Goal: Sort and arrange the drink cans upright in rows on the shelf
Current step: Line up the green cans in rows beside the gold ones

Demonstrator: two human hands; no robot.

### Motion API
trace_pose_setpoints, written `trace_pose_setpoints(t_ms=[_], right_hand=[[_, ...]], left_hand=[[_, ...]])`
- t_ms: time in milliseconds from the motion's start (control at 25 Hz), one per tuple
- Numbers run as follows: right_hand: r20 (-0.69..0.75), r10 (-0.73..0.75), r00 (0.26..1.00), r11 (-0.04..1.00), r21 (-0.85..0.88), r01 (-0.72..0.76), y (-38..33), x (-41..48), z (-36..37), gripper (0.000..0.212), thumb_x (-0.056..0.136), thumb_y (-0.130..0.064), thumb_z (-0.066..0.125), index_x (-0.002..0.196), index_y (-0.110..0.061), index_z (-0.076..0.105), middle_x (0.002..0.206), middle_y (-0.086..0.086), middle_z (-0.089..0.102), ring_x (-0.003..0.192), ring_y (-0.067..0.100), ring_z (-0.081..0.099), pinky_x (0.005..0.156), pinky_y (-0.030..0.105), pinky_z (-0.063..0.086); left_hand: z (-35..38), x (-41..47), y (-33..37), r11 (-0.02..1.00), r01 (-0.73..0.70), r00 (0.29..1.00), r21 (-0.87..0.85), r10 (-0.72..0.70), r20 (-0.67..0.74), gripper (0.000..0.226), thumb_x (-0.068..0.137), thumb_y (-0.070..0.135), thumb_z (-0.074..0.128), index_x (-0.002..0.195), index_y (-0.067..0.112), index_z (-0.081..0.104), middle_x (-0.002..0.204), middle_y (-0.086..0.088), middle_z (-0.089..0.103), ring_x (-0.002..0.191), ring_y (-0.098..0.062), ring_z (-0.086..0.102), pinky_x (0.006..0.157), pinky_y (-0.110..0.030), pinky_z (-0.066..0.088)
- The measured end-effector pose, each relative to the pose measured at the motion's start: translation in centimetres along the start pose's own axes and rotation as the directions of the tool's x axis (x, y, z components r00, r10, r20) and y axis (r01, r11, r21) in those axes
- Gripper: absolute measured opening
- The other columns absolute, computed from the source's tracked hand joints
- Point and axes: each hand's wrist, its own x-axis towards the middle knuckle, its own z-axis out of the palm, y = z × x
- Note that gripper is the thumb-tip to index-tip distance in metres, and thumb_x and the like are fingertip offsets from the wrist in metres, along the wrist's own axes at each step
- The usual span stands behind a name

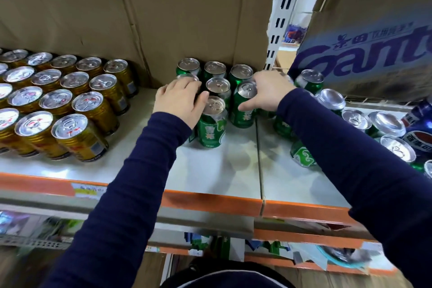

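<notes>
On the shelf [217, 161], green cans [218, 87] stood clustered; left hand [178, 99] lay spread against them, right hand [265, 91] clasped one can [243, 106]. Smooth, rigid, probably slippery: grip mid-body.

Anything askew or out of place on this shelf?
Yes. Right of the seam, green cans stand scattered, not in rows, mixed with a blue Pepsi can. The gold cans sit in neat rows. No spill shows.
</notes>
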Motion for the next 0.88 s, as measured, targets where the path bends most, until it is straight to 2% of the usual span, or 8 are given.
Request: trace_pose_setpoints(t_ms=[200,280,400,520,680,800,880], right_hand=[[-0.125,0.036,0.991,0.994,0.110,-0.023,0.2,0.3,1.1,0.062,0.068,-0.045,0.079,0.110,-0.005,0.057,0.102,0.011,0.060,0.090,0.026,0.054,0.070,0.033,0.043],[-0.151,0.064,0.986,0.990,0.137,-0.044,0.1,0.4,1.4,0.064,0.067,-0.047,0.079,0.110,-0.006,0.056,0.102,0.010,0.059,0.092,0.027,0.055,0.070,0.032,0.042],[-0.200,0.077,0.977,0.986,0.160,-0.045,0.0,0.2,1.8,0.071,0.066,-0.053,0.078,0.114,-0.005,0.056,0.109,0.012,0.060,0.101,0.030,0.056,0.080,0.035,0.046],[-0.210,0.070,0.975,0.986,0.161,-0.036,0.2,0.0,2.0,0.072,0.066,-0.058,0.075,0.113,-0.007,0.056,0.111,0.012,0.061,0.102,0.028,0.057,0.080,0.033,0.045],[-0.229,0.100,0.968,0.963,0.268,-0.036,0.0,-0.2,2.3,0.072,0.067,-0.054,0.077,0.120,-0.009,0.055,0.116,0.010,0.061,0.108,0.027,0.056,0.087,0.034,0.046],[-0.216,0.121,0.969,0.967,0.247,-0.066,-0.3,0.0,2.6,0.076,0.066,-0.056,0.076,0.122,-0.009,0.054,0.117,0.010,0.062,0.109,0.028,0.056,0.090,0.036,0.047],[-0.190,0.111,0.975,0.971,0.230,-0.065,-0.3,0.1,2.5,0.076,0.065,-0.058,0.076,0.120,-0.010,0.055,0.115,0.010,0.063,0.107,0.027,0.057,0.090,0.037,0.048]], left_hand=[[0.6,-0.7,-0.5,0.998,-0.043,0.997,0.042,0.046,-0.059,0.072,0.084,0.052,0.008,0.133,0.018,0.047,0.141,0.002,0.046,0.132,-0.021,0.038,0.102,-0.041,0.031],[0.8,-0.7,-0.4,0.998,-0.042,0.996,0.042,0.045,-0.073,0.075,0.082,0.052,0.007,0.133,0.016,0.048,0.141,0.001,0.046,0.132,-0.022,0.038,0.101,-0.040,0.033],[0.8,-0.7,-0.2,0.998,-0.032,0.997,0.061,0.036,-0.069,0.075,0.082,0.051,0.006,0.134,0.016,0.047,0.141,0.000,0.046,0.132,-0.022,0.037,0.101,-0.040,0.033],[0.5,-0.6,-0.2,0.998,-0.038,0.998,0.055,0.040,-0.047,0.073,0.083,0.050,0.008,0.134,0.015,0.047,0.141,0.000,0.046,0.132,-0.021,0.037,0.101,-0.040,0.033],[0.2,-0.3,-0.4,0.998,-0.052,0.998,0.027,0.052,-0.024,0.062,0.088,0.044,0.022,0.133,0.011,0.048,0.141,-0.005,0.046,0.131,-0.025,0.039,0.102,-0.040,0.034],[0.0,-0.1,-0.4,0.998,-0.066,0.998,0.016,0.066,0.000,0.060,0.090,0.043,0.025,0.133,0.008,0.048,0.141,-0.008,0.046,0.131,-0.027,0.039,0.104,-0.040,0.033],[-0.1,-0.2,-0.3,0.999,-0.048,0.999,0.022,0.048,0.016,0.051,0.096,0.040,0.031,0.134,0.010,0.047,0.143,-0.005,0.043,0.132,-0.026,0.037,0.103,-0.041,0.032]])
